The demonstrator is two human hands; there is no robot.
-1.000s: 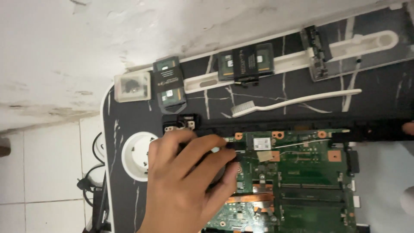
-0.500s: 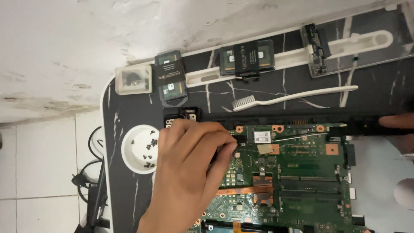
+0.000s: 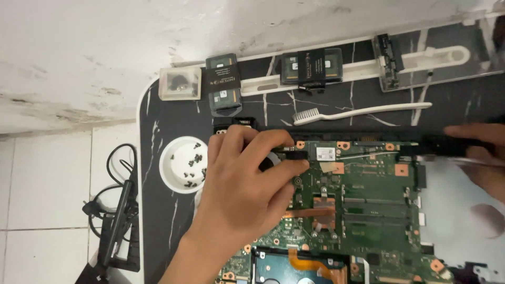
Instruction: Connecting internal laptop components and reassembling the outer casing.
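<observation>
**Opened laptop on a black marbled table, left hand on the board's upper corner**

A black table (image 3: 173,221) with white veining stands against a stained white wall, pale floor tiles to its left. On it lies an opened laptop with its green mainboard (image 3: 368,210) bare, near the table's middle and running out of the bottom of the view.

As far as the work shows: the cover is off, the copper heat pipe and memory slots lie exposed, and a blue drive sits at the lower edge. Loose dark screws lie in a small white bowl (image 3: 181,181) just left of the board, so a good number of fasteners are already out. The board itself sits in its shell with cables attached, so it is not yet lifted free.

The left hand (image 3: 242,194) comes up from the bottom, back toward the camera, fingers curled and pressed down on the board's upper left corner, where a dark round fan part shows between them. Whether they pinch anything small I cannot tell. The right hand (image 3: 481,158) enters from the right edge, fingers laid flat along the laptop's black back edge, steadying it.

Behind the laptop lie a white toothbrush (image 3: 357,111), two memory modules (image 3: 223,87) in dark sleeves, a small clear box (image 3: 180,84), and a long white plastic strip. A black cable and adapter hang off the table's left side.
</observation>
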